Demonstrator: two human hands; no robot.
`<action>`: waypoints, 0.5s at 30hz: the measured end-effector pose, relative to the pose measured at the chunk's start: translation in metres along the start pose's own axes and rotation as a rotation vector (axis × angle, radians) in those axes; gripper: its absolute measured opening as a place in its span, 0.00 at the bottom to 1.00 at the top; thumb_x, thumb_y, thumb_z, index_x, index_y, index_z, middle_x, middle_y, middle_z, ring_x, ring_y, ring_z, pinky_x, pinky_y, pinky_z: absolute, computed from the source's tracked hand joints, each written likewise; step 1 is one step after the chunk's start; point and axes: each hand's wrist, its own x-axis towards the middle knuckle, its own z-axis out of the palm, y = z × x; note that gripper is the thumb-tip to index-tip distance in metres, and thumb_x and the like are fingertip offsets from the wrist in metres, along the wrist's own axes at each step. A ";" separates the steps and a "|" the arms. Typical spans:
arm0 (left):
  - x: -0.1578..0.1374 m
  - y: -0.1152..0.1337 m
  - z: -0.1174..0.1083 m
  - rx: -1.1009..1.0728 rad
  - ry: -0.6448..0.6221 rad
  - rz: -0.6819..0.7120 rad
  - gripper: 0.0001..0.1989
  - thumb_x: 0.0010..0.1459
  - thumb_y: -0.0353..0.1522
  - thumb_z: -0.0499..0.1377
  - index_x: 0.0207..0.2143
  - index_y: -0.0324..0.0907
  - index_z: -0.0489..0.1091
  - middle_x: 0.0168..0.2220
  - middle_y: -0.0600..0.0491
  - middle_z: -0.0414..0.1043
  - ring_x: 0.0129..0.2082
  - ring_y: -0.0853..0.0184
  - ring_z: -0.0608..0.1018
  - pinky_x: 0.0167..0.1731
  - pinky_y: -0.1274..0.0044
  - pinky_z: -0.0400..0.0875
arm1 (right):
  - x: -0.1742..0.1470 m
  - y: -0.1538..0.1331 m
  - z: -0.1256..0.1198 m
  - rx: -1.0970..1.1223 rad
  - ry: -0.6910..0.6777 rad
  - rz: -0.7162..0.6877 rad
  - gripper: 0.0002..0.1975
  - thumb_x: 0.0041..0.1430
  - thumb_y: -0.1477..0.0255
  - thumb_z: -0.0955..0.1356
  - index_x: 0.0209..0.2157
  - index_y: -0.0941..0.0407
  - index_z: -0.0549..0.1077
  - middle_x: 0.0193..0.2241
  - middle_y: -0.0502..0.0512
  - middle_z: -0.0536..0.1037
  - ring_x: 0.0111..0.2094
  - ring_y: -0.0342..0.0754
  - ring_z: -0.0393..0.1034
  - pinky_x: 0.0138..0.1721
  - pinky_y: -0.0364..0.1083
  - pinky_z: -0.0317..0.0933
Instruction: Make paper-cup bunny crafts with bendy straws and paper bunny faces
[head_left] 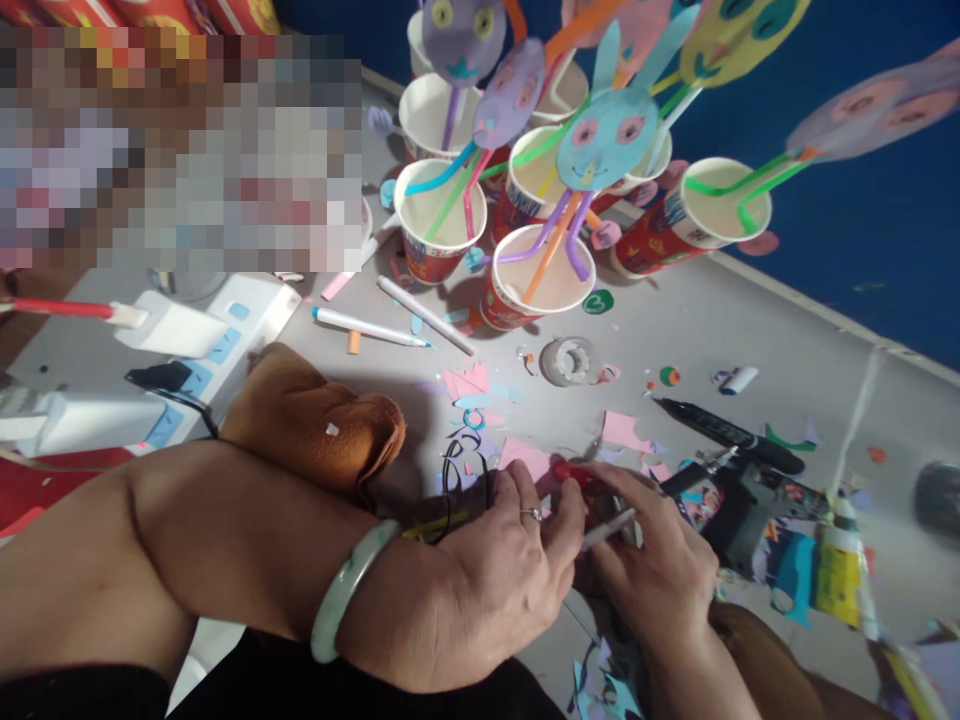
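Note:
My left hand [499, 575], with a ring and a pale green bangle, reaches in from the left with its fingers bent. Its fingertips meet those of my right hand [664, 560] at a small glossy red piece [568, 472]. A pale grey rod [609, 528] crosses the gap between the hands, against my right fingers; its ends are partly hidden. Both hands are closed, and the undersides of the fingers are out of sight. Pink paper scraps [525, 458] and thin black loops [465, 465] lie just beyond my left fingers.
Paper cups [538, 270] holding straws and paper faces [606, 138] stand at the back. Felt pens [371, 327], a tape roll [571, 361], a black marker [727, 435] and a glue gun [750, 515] lie around. Leftward are a brown cloth bundle [300, 420] and a power strip [225, 330].

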 end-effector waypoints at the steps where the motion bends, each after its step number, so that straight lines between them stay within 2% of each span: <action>1: 0.000 0.001 0.002 -0.001 0.006 -0.009 0.25 0.67 0.36 0.51 0.64 0.44 0.68 0.66 0.36 0.64 0.55 0.43 0.78 0.53 0.53 0.66 | 0.000 0.000 0.000 0.002 -0.001 0.005 0.23 0.64 0.74 0.70 0.60 0.52 0.70 0.44 0.59 0.82 0.46 0.56 0.78 0.47 0.54 0.74; 7: 0.000 0.001 -0.001 0.010 -0.019 -0.018 0.24 0.67 0.36 0.51 0.63 0.45 0.70 0.66 0.38 0.64 0.55 0.44 0.78 0.54 0.53 0.66 | -0.002 -0.001 -0.002 0.014 -0.003 0.032 0.24 0.64 0.73 0.71 0.60 0.52 0.69 0.44 0.59 0.82 0.46 0.57 0.79 0.46 0.54 0.75; 15: 0.000 -0.002 -0.002 0.002 -0.011 0.020 0.26 0.66 0.34 0.49 0.64 0.41 0.68 0.65 0.36 0.65 0.55 0.43 0.78 0.52 0.53 0.66 | -0.003 0.000 -0.001 0.043 -0.006 0.061 0.24 0.63 0.74 0.71 0.59 0.52 0.70 0.45 0.59 0.81 0.48 0.57 0.78 0.48 0.54 0.74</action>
